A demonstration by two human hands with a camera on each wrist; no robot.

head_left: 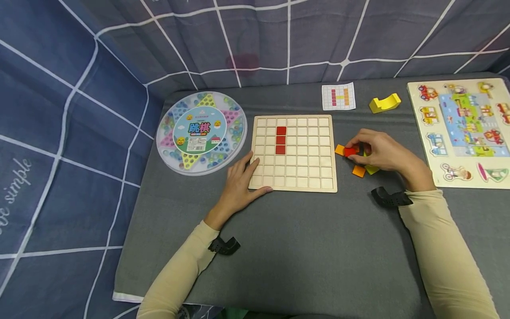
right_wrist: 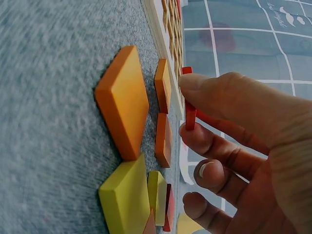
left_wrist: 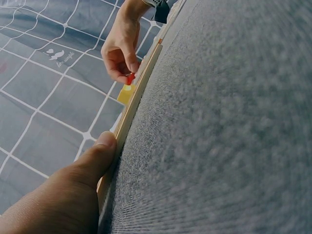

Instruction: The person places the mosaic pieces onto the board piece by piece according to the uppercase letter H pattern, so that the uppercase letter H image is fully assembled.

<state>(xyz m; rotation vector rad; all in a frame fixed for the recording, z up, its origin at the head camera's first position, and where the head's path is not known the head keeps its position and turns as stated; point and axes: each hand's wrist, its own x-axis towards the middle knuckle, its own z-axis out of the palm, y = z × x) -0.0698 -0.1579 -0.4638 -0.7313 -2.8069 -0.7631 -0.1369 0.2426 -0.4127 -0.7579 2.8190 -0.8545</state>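
Note:
A wooden grid board [head_left: 307, 173] lies flat in the middle of the table, with three red square tiles [head_left: 280, 140] stacked in one column of its cells. My left hand [head_left: 239, 181] rests on the board's near left corner, thumb along the front edge and fingers at the left side. Just right of the board, my right hand [head_left: 382, 150] pinches a red square tile [right_wrist: 190, 114] between thumb and fingertips, held above the loose tiles. Around it lie orange tiles [head_left: 358, 171] and yellow-green tiles [right_wrist: 124, 195], partly hidden under the hand in the head view.
Behind the board lies a small pattern card [head_left: 338, 96] with coloured squares, and beside it a yellow curved block [head_left: 384, 103]. A round Chinese checkers box [head_left: 167, 164] is at the left. A wooden picture puzzle [head_left: 434, 170] lies at the right.

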